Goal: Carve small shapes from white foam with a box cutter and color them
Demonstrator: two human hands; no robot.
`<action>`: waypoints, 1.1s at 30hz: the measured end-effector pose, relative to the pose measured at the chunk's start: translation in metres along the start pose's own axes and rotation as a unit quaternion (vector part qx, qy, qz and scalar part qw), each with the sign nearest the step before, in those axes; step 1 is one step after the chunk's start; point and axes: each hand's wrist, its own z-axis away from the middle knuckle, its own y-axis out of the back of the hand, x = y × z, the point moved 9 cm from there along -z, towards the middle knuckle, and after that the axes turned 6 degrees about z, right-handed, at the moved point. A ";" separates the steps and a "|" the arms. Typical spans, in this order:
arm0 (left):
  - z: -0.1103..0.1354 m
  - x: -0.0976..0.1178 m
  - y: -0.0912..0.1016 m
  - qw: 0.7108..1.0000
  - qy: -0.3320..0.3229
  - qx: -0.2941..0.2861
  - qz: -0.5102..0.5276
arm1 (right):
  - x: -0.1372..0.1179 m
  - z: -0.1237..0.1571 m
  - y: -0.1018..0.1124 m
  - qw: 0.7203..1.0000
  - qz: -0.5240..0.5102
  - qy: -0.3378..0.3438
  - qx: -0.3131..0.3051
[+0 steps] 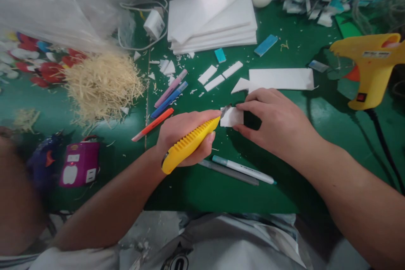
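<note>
The person at the green worktop (177, 196) has the left hand (186, 141) wrapped around a yellow cutter (191, 141), that grip closed firmly along its handle, the blade pointing towards two o'clock and lying at the small white piece (233, 118); from here I can't tell whether it bites in. The right hand (268, 114) pinches that piece from its three o'clock side, grip closed on it between thumb and fingers. Reckoning from the piece as the person faces it, a white strip (281, 79) lies near two o'clock and a yellow glue gun (370, 65) well out between two and three. A stack of white sheets (215, 21) sits around twelve, two pens (247, 169) at six, an orange marker (153, 124) at nine, and a straw heap (103, 88) farther out, between nine and ten.
</note>
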 end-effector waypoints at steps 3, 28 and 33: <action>-0.001 0.003 0.000 1.000 -0.020 -0.005 -0.008 | 0.001 0.000 0.000 1.000 0.001 -0.003 0.001; -0.002 0.020 0.007 0.994 -0.112 0.006 -0.018 | 0.001 0.000 0.000 1.000 0.020 -0.016 -0.009; 0.001 0.020 0.005 0.994 -0.109 -0.027 -0.007 | 0.000 0.000 0.000 0.999 0.024 -0.019 -0.015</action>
